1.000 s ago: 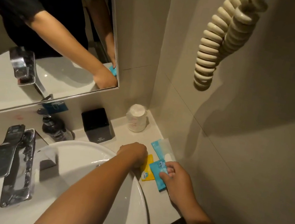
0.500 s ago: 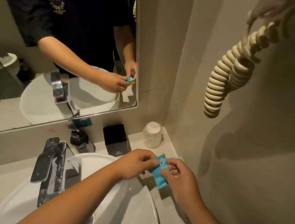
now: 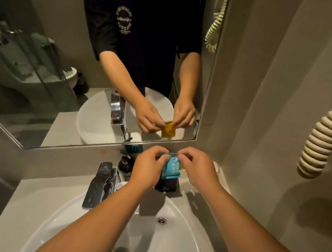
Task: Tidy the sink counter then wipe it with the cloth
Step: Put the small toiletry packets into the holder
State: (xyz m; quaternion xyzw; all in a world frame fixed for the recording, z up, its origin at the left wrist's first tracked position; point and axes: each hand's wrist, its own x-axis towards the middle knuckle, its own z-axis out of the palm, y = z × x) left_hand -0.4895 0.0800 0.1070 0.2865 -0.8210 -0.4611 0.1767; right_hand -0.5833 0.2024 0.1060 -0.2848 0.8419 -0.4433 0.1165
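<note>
Both hands hold small sachets in the air above the back of the white basin [image 3: 187,242]. My left hand [image 3: 147,168] and my right hand [image 3: 196,167] pinch the top of a blue sachet [image 3: 171,168] that hangs between them. The mirror [image 3: 41,65] reflects a yellow sachet on its far side, held in the same pinch. The sachets hang just in front of a black box [image 3: 168,185] on the counter [image 3: 49,192]. No cloth is in view.
A chrome tap [image 3: 100,185] stands at the basin's back left, with a dark pump bottle [image 3: 125,161] behind it. A coiled cream cord [image 3: 327,138] hangs on the right wall. The walls meet in a corner close to my right hand.
Both hands lifted the blue and yellow sachets off the counter's right side and brought them up and left over the basin's back. My view tilted upward.
</note>
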